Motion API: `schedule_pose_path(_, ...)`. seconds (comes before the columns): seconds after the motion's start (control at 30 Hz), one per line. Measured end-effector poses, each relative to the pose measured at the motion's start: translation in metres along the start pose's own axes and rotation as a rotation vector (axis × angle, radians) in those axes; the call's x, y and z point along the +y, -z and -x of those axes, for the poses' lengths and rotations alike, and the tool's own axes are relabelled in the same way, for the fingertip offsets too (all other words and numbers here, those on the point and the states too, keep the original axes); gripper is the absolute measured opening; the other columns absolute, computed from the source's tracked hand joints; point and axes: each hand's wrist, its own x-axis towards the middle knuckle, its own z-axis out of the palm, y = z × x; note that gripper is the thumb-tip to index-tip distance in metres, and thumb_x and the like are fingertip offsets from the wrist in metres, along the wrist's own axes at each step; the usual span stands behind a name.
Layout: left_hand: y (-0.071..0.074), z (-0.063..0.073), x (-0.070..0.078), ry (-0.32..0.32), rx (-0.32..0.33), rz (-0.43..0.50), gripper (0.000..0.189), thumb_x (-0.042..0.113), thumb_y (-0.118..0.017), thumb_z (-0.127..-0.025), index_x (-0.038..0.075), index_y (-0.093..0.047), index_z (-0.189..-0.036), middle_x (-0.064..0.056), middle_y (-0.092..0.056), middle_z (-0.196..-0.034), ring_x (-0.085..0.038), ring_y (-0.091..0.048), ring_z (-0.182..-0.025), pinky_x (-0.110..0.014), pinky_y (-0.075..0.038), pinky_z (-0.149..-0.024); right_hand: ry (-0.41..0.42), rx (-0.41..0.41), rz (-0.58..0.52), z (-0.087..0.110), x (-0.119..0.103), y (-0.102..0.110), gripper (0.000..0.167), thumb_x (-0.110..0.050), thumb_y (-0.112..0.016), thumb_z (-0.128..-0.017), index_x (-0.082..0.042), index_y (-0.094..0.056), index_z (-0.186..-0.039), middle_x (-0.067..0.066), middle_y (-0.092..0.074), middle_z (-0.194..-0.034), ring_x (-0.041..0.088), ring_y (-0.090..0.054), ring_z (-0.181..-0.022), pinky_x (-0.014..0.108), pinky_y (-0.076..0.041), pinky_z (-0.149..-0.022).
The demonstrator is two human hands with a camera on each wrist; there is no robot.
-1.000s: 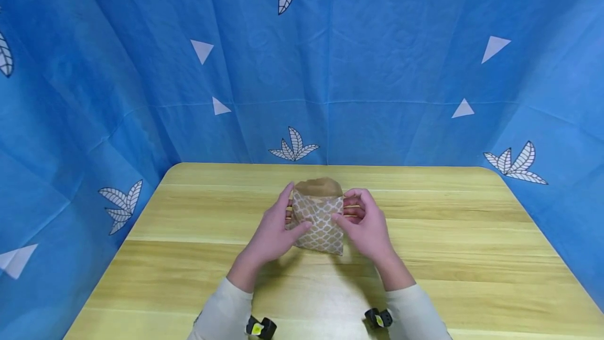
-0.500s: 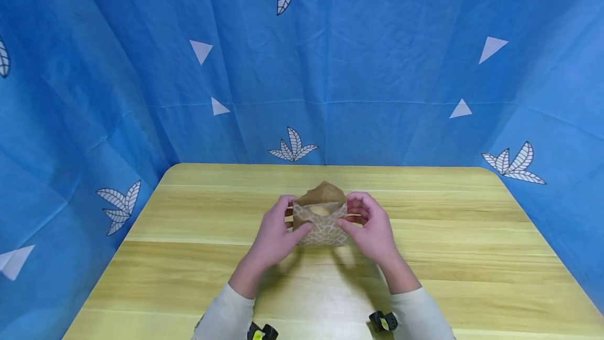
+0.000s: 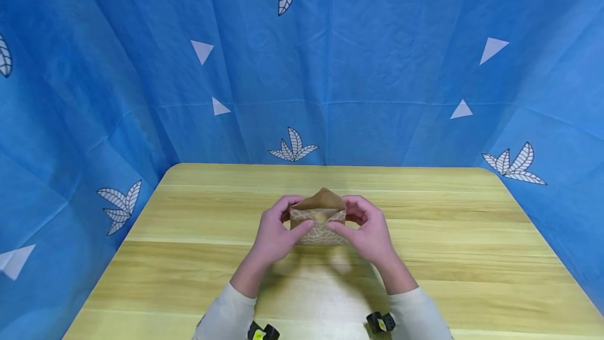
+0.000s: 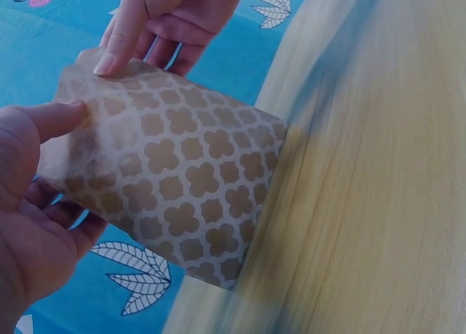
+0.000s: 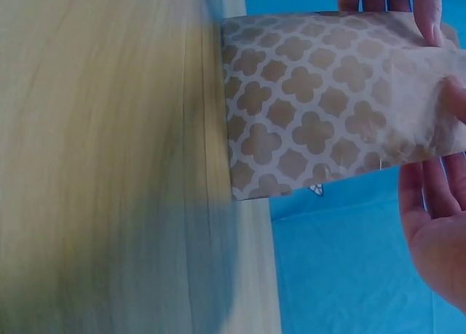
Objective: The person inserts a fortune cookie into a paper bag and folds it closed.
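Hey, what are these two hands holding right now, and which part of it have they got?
A patterned paper bag. The left hand and right hand grip its opposite sides near the open top, thumbs on the printed front.

I'm losing the fingertips of the left hand (image 3: 276,231) and right hand (image 3: 371,232) behind the paper bag (image 3: 319,235). The head view is cutting off the near edge of the desk (image 3: 472,261), and the yellow label (image 3: 258,335) on the left black gadget (image 3: 271,332) is looking too small to read.
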Motion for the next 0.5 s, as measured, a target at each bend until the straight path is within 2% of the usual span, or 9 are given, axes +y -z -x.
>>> schedule_pose_path(0.13,-0.001,0.001,0.020,0.009,0.009,-0.017,0.032,-0.003,-0.076,-0.086,0.001,-0.065,-0.116,-0.010,-0.066,-0.106,-0.022,-0.066,-0.092,-0.045,-0.055,-0.081,-0.002,0.017,0.033,0.000,-0.018,-0.003,0.034,0.012,-0.079,-0.077,0.009,-0.064,-0.108,0.016,-0.069,-0.092,0.024,-0.067,-0.084,0.035,-0.055,-0.084)
schedule_pose_path(0.2,-0.002,0.000,0.024,0.013,0.019,-0.018,0.030,-0.006,-0.075,-0.085,-0.003,-0.064,-0.112,-0.013,-0.066,-0.104,-0.024,-0.066,-0.091,-0.046,-0.055,-0.082,-0.007,0.023,0.029,-0.001,-0.011,-0.003,0.034,0.013,-0.078,-0.078,0.009,-0.064,-0.108,0.016,-0.069,-0.090,0.022,-0.067,-0.082,0.034,-0.055,-0.083)
schedule_pose_path(0.27,-0.003,-0.001,0.014,0.017,0.028,-0.011,0.028,-0.006,-0.076,-0.084,-0.001,-0.065,-0.110,-0.011,-0.066,-0.103,-0.024,-0.066,-0.089,-0.049,-0.055,-0.081,-0.009,0.024,0.016,-0.001,0.000,-0.003,0.034,0.013,-0.078,-0.078,0.007,-0.064,-0.109,0.015,-0.069,-0.089,0.020,-0.067,-0.080,0.033,-0.056,-0.082)
schedule_pose_path(0.37,-0.005,-0.002,0.000,0.033,0.053,-0.020,0.029,-0.002,-0.078,-0.084,0.004,-0.067,-0.110,-0.006,-0.067,-0.104,-0.021,-0.065,-0.089,-0.048,-0.055,-0.079,-0.013,0.024,-0.003,-0.002,0.013,-0.003,0.036,0.009,-0.080,-0.079,0.003,-0.064,-0.111,0.010,-0.071,-0.089,0.019,-0.067,-0.079,0.032,-0.055,-0.082)
schedule_pose_path(0.5,-0.005,-0.003,-0.004,0.039,0.092,-0.047,0.028,0.005,-0.080,-0.084,0.011,-0.069,-0.109,0.001,-0.068,-0.104,-0.018,-0.062,-0.091,-0.042,-0.054,-0.075,-0.007,0.014,-0.023,-0.002,0.016,-0.003,0.036,0.001,-0.082,-0.080,-0.001,-0.065,-0.112,0.008,-0.072,-0.092,0.021,-0.067,-0.081,0.033,-0.054,-0.083)
